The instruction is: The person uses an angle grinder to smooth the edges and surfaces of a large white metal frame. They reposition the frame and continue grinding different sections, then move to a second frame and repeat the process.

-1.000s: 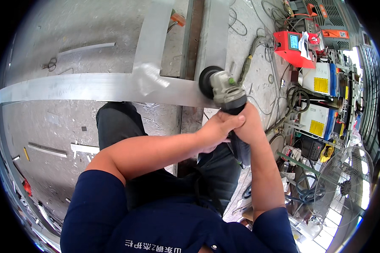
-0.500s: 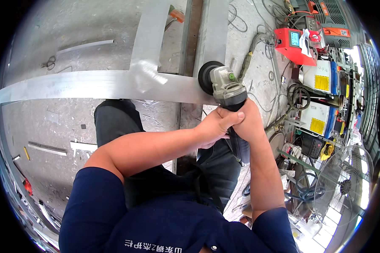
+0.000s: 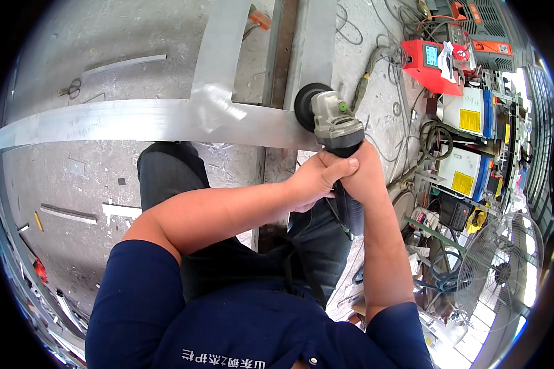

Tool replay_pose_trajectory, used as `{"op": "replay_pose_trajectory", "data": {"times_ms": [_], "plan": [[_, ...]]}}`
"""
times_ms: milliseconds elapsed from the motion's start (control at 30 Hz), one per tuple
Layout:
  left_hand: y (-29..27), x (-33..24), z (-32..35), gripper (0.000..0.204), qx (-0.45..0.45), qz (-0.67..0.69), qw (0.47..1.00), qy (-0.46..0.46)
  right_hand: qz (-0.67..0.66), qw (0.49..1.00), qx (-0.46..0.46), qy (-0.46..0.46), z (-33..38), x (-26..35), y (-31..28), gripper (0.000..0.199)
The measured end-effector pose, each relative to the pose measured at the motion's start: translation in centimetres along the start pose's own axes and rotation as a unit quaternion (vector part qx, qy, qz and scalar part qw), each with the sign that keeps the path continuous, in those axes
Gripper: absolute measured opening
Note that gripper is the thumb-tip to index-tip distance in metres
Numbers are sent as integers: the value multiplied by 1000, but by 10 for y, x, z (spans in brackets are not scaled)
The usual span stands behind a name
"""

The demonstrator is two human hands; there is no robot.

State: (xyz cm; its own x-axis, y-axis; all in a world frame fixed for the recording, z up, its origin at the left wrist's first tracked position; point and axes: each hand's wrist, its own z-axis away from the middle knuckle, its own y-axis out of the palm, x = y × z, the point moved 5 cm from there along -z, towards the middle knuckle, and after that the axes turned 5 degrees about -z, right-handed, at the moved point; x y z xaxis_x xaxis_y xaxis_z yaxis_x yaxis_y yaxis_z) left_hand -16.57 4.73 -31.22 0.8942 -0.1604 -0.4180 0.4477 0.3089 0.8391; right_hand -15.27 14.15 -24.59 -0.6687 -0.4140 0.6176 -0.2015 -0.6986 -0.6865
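Both my hands grip an angle grinder [image 3: 337, 126] with a grey metal head and a dark body. My left hand [image 3: 317, 180] is wrapped round the body from the left, its thumb lying across. From the right, my right hand [image 3: 368, 175] closes round the same part, its fingers mostly hidden. The grinder's black round disc [image 3: 304, 109] is over the corner of a silver metal frame, where a crosswise bar [image 3: 141, 123] meets a lengthwise bar [image 3: 317, 49]. Whether the disc touches the metal I cannot tell. Another silver bar [image 3: 218, 55] joins the crosswise bar at a shiny, ground-looking patch.
A brownish steel beam [image 3: 280, 55] runs lengthwise under the frame. Cables [image 3: 364, 86] lie on the floor at right, beside a red machine [image 3: 426, 66], white-and-blue boxes [image 3: 465, 111] and a fan [image 3: 501, 270]. Metal offcuts [image 3: 69, 214] and scissors [image 3: 74, 89] lie at left.
The grinder has shifted slightly to the right along the frame corner, my hands moving a little with it. Both hands keep their hold.
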Motion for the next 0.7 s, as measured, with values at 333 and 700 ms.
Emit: {"op": "replay_pose_trajectory", "data": {"times_ms": [333, 700], "plan": [[7, 8, 10, 62, 14, -20, 999, -36, -64, 996, 16, 54, 18, -6, 2, 40], [8, 29, 24, 55, -71, 35, 995, -67, -31, 993, 115, 20, 10, -2, 6, 50]]}}
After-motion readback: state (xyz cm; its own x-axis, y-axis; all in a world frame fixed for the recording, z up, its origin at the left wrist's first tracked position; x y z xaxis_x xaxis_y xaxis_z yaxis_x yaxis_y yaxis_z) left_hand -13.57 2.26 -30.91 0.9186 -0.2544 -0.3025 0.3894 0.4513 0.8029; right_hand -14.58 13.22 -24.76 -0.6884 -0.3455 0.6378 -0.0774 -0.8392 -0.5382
